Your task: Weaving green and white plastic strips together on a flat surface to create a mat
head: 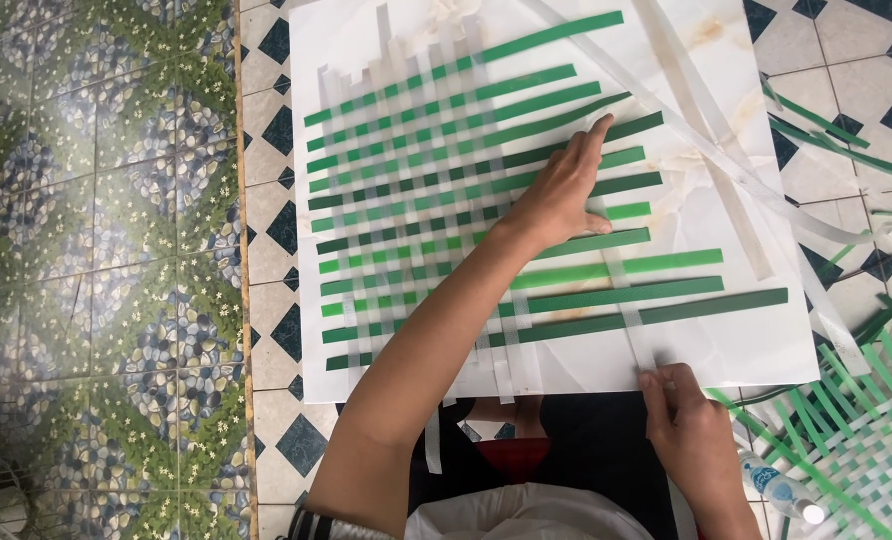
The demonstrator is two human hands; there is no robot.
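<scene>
At board's near edge, right hand (691, 425) pinches white strip (621, 290); left hand (561, 190) flat, open on weave (416, 200).

Across the middle of the frame, dark and light green strips (606, 300) are crossing translucent white strips (621, 290) in a checkered weave. The board (746, 60) under them is showing white marbling with faint tan veins. At the left, floor tiles (96, 250) are showing green leaves, small white flowers and blue-grey pebbles. Beside the board, tiles (266, 180) are showing white with dark blue diamonds.
</scene>
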